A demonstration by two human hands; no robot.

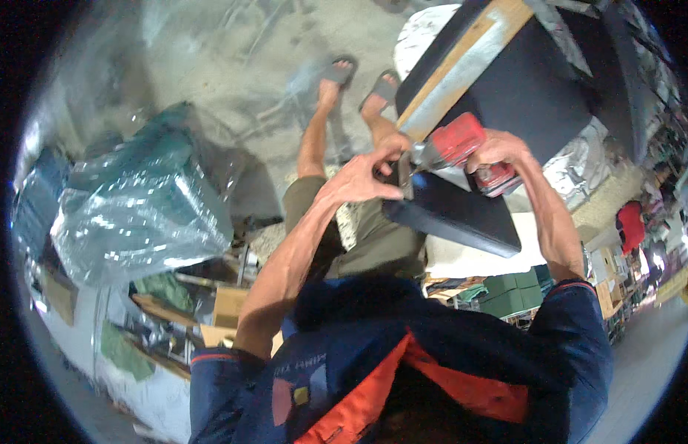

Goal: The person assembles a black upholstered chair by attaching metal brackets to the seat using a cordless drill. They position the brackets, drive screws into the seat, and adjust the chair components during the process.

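Note:
My right hand (501, 153) is wrapped round the grip of a red cordless drill (458, 139). The drill's grey nose points left, at a narrow flat metal piece (406, 176). Thumb and fingers of my left hand (364, 176) pinch that metal piece at the left end of a black padded panel (462, 212). The panel lies in front of me, by my lap. Whether the drill's bit touches the metal piece I cannot tell. The fingertips of my left hand are partly hidden behind the metal piece.
A large black upholstered piece (532, 81) with a wooden rail (470, 63) stands beyond my right hand. On the left sits a bulky green item wrapped in clear plastic (148, 211). Cardboard boxes (229, 305) and green blocks (510, 294) lie near me.

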